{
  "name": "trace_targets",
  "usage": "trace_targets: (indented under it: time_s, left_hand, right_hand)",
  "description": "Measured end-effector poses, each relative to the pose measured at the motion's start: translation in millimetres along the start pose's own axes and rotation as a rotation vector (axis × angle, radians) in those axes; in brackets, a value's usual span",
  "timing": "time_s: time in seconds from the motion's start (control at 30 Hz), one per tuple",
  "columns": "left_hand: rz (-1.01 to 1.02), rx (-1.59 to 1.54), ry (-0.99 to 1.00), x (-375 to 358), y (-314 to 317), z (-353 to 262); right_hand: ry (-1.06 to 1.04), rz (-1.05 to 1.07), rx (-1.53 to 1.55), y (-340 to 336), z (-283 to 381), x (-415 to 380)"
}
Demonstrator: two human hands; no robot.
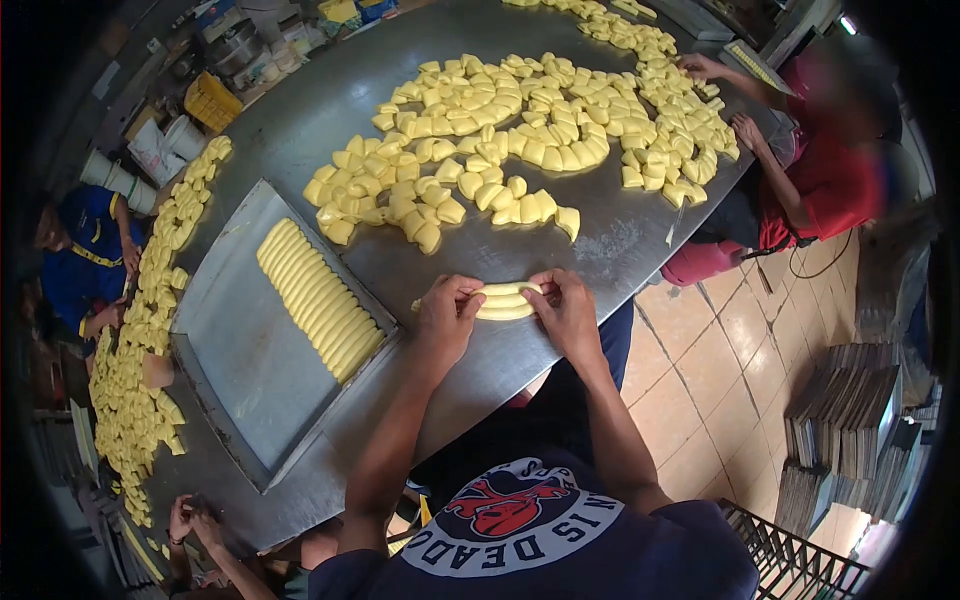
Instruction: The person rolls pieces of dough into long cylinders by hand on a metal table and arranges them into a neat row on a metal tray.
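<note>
Several pale yellow dough strips (505,301) lie side by side at the metal table's near edge, between my two hands. My left hand (449,310) pinches their left ends with thumb and fingers. At the right ends, my right hand (562,308) holds them the same way. Left of my hands, a metal tray (235,345) holds a slanting row of dough rolls (318,298) packed closely together. Beyond my hands, many cut dough pieces (400,185) are spread in a loose heap on the table.
Another dough heap (135,390) lines the table's left side, beside a person in blue (95,240). A person in red (835,190) reaches over the right edge. Two more hands (195,522) show at lower left. Stacked trays (845,420) stand at right.
</note>
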State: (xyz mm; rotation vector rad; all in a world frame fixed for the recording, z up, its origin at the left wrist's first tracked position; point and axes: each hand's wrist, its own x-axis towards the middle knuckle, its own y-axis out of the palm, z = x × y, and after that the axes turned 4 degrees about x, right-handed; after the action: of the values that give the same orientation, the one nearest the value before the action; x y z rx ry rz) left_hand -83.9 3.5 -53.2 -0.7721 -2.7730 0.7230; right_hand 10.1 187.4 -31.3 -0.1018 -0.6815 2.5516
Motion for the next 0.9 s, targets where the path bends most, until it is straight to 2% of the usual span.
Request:
trace_targets:
  time_s: [0.07, 0.13, 0.17, 0.23, 0.3, 0.37, 0.4, 0.43, 0.47, 0.53, 0.6, 0.67, 0.73, 0.8, 0.83, 0.9]
  left_hand:
    - [-0.032, -0.021, 0.010, 0, 1, 2]
    - [-0.052, -0.135, -0.023, -4, 4, 3]
    - [-0.078, -0.142, -0.029, -4, 5, 6]
    - [-0.039, -0.302, -0.067, -9, 7, 9]
    - [-0.086, -0.414, -0.132, -20, 8, 3]
    - [-0.132, -0.524, -0.187, -35, -4, -8]
    - [-0.175, -0.748, -0.212, -44, -12, -18]
    - [-0.216, -0.974, -0.230, -49, -23, -31]
    - [-0.241, -0.982, -0.231, -53, -41, -47]
    - [-0.233, -1.236, -0.160, -63, -85, -70]
    - [-0.281, -1.135, -0.177, -73, -121, -55]
    - [-0.350, -0.940, -0.198, -77, -158, -40]
    - [-0.401, -0.855, -0.203, -70, -195, -29]
    - [-0.326, -0.874, -0.213, -57, -232, -17]
    - [-0.334, -0.876, -0.216, -49, -245, -6]
    - [-0.416, -0.552, -0.247, -28, -268, 22]
  right_hand:
    - [-0.069, -0.033, 0.031, 4, 0, -1]
    - [-0.395, -0.181, -0.087, 6, 8, 1]
    - [-0.104, -0.007, 0.011, 5, 13, -2]
    - [-0.134, 0.126, -0.031, -6, 42, 1]
    - [-0.175, 0.257, -0.070, -20, 78, 6]
    - [-0.308, 0.428, 0.005, -32, 117, 11]
    - [-0.319, 0.451, 0.001, -34, 136, 13]
    - [-0.454, 0.492, 0.042, -34, 155, 18]
    - [-0.588, 0.534, 0.085, -32, 170, 23]
    - [-0.663, 0.599, 0.083, -24, 189, 36]
    - [-0.740, 0.655, 0.088, -7, 201, 50]
    - [-0.581, 0.682, 0.132, 18, 213, 62]
    - [-0.535, 0.697, 0.140, 58, 217, 73]
    - [-0.423, 0.743, 0.509, 116, 200, 92]
    - [-0.423, 0.748, 0.530, 141, 197, 102]
    - [-0.495, 0.736, 0.476, 193, 189, 130]
